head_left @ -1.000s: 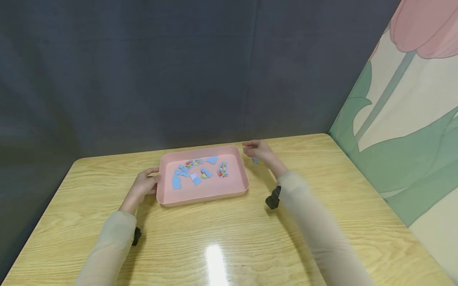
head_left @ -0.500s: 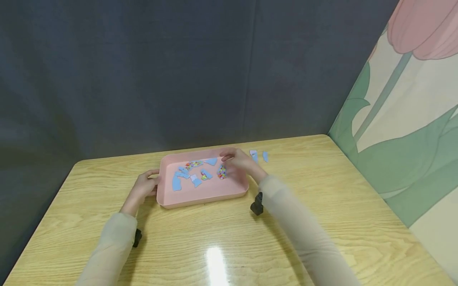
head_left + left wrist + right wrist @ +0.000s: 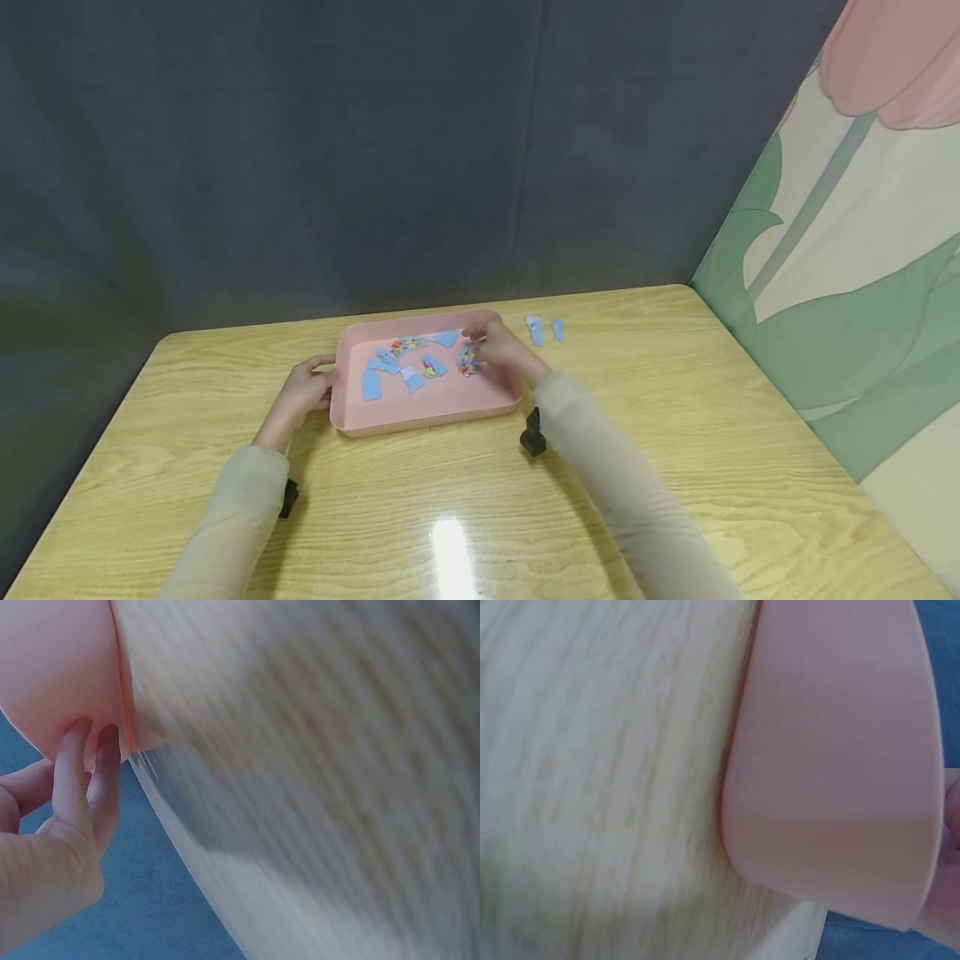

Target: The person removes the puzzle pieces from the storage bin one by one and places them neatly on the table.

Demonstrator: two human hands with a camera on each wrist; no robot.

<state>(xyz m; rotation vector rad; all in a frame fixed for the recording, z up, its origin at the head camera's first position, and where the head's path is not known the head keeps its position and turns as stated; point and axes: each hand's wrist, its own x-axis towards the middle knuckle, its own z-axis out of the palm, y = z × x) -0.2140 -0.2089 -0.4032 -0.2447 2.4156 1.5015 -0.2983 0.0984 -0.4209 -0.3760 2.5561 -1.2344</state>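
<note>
A shallow pink tray [image 3: 420, 408] holds several flat, irregular puzzle-like pieces, some light blue and some multicoloured. At its left end, my left hand [image 3: 302, 388] rests its fingers against the outer wall. The left wrist view shows the fingertips [image 3: 77, 727] touching that wall, just below the rim. My right hand [image 3: 498, 343] is inside the tray at the right. Its fingers are at a multicoloured piece [image 3: 466, 361], and whether they pinch it cannot be made out. In the right wrist view, the tray wall [image 3: 832, 765] hides the fingers.
Two loose pieces, a blue-and-lilac piece [image 3: 535, 330] and a small blue piece [image 3: 558, 329], lie on the wooden table [image 3: 360, 517] right of the tray. A dark curtain [image 3: 337, 167] hangs behind the table, and a flower-patterned panel [image 3: 862, 275] stands at the right.
My right hand has moved left from beside the tray to the multicoloured piece inside it, bringing two loose pieces on the table into full view. My left hand has stayed at the tray's left end.
</note>
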